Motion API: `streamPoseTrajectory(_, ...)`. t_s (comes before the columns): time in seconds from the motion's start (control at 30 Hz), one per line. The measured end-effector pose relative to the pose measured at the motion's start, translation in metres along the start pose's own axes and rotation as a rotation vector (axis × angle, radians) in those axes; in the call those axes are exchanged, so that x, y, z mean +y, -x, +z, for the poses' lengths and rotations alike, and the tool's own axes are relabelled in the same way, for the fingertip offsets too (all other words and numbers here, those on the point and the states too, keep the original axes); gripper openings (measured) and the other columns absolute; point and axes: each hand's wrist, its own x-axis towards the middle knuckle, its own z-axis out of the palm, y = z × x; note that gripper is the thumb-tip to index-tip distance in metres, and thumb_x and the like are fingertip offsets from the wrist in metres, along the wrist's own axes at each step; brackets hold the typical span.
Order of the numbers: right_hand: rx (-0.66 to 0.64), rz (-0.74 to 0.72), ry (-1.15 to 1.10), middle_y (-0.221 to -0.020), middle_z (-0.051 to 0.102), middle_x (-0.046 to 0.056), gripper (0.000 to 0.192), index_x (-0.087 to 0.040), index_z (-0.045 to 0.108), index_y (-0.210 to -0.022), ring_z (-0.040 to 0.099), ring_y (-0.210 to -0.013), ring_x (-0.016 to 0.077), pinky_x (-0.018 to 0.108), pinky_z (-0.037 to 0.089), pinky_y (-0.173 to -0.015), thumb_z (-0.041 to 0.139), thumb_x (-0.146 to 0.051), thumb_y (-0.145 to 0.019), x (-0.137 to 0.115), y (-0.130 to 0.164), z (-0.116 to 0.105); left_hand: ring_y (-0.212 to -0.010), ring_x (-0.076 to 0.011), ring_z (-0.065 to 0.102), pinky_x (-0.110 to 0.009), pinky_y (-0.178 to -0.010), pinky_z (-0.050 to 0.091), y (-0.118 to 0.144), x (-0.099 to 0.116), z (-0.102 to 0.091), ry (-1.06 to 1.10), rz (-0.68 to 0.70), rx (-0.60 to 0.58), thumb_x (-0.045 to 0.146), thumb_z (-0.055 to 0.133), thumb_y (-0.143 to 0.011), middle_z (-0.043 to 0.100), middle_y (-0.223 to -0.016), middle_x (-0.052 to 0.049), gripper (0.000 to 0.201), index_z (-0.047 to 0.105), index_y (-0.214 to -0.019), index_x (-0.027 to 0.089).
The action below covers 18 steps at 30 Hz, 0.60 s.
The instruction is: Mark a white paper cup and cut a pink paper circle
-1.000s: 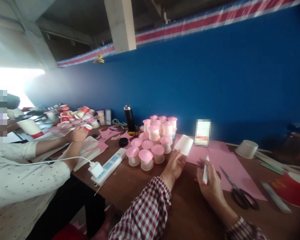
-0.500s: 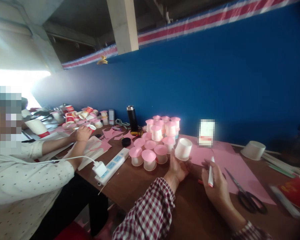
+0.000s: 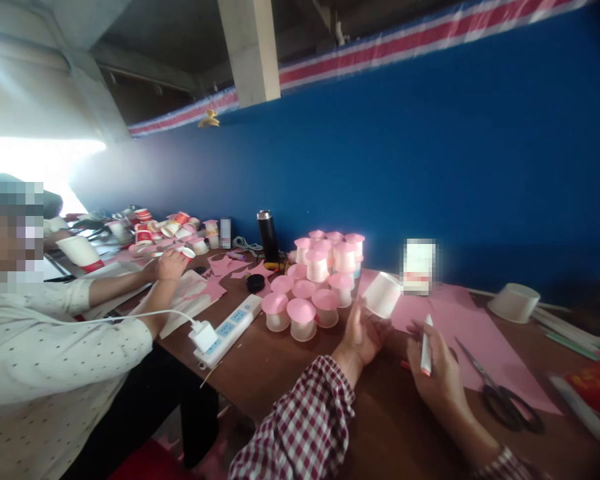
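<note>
**Two hands, one cup, one marker**

Both my hands were busy above the counter (image 3: pixel 290 373). My left hand (image 3: pixel 363 330) had its grip closed on a white cup (image 3: pixel 383 295), fingertips at its lower edge, the cup tipped so its side faced me, probably so I could get at the wall. My right hand (image 3: pixel 437 377) was wrapped around a marker (image 3: pixel 425 345), held upright, tip down, just right of the cup and not touching it. Pink paper (image 3: pixel 475 340) lay beneath, with scissors (image 3: pixel 505 397) at its right edge, within reach. Pink-topped cups (image 3: pixel 313 287) stood clustered left of my left hand, apparently out of the way. A co-worker's hand (image 3: pixel 170 265) rested further left.
</note>
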Motion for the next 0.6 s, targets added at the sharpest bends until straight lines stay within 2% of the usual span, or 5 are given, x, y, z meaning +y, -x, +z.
streamPoseTrajectory(0.1,0.003,-0.028,0.031,-0.102,0.065,0.011,0.033,-0.019,0.051,-0.11,0.065,-0.09,0.0263,0.039,0.056,-0.075,0.048,-0.038,-0.084,-0.003,-0.002,-0.001,-0.064,-0.0131,0.061,-0.027,-0.067,0.049,0.001,-0.002,-0.001,0.001,0.01,-0.038,0.047,0.065,-0.075,0.06,-0.071,0.0,0.035,0.06,-0.091,0.016)
streamPoseTrajectory(0.23,0.021,-0.014,0.086,-0.1,0.066,0.01,0.037,-0.02,0.05,-0.111,0.066,-0.089,0.0264,0.037,0.055,-0.073,0.049,-0.043,-0.083,-0.004,-0.002,-0.001,-0.064,-0.0121,0.061,-0.025,-0.067,0.048,0.002,-0.005,-0.002,-0.015,-0.032,-0.092,0.039,0.07,-0.073,0.061,-0.069,0.0,0.03,0.061,-0.088,0.015)
streamPoseTrajectory(0.4,0.074,0.006,0.123,-0.106,0.064,0.013,0.05,-0.019,0.049,-0.116,0.066,-0.087,0.0276,0.037,0.054,-0.07,0.051,-0.055,-0.081,-0.003,0.0,0.0,-0.076,-0.0158,0.063,-0.027,-0.072,0.047,0.009,-0.005,-0.002,-0.104,-0.057,-0.178,0.037,0.07,-0.072,0.066,-0.086,-0.007,0.037,0.062,-0.098,0.013)
streamPoseTrajectory(0.5,0.073,0.014,0.105,-0.104,0.064,0.016,0.061,-0.016,0.049,-0.118,0.065,-0.085,0.0297,0.039,0.055,-0.066,0.049,-0.062,-0.079,-0.004,0.0,0.001,-0.087,-0.0197,0.063,-0.032,-0.08,0.046,0.017,0.001,-0.004,-0.158,-0.037,-0.24,0.031,0.07,-0.073,0.067,-0.097,-0.009,0.038,0.062,-0.105,0.014)
streamPoseTrajectory(0.6,0.089,0.024,0.154,-0.102,0.063,0.017,0.067,-0.015,0.052,-0.115,0.065,-0.084,0.0315,0.04,0.054,-0.063,0.045,-0.07,-0.076,-0.003,-0.001,0.0,-0.093,-0.0234,0.063,-0.037,-0.085,0.044,0.022,0.006,-0.009,-0.205,-0.05,-0.284,0.026,0.071,-0.073,0.067,-0.099,-0.011,0.036,0.062,-0.105,0.014)
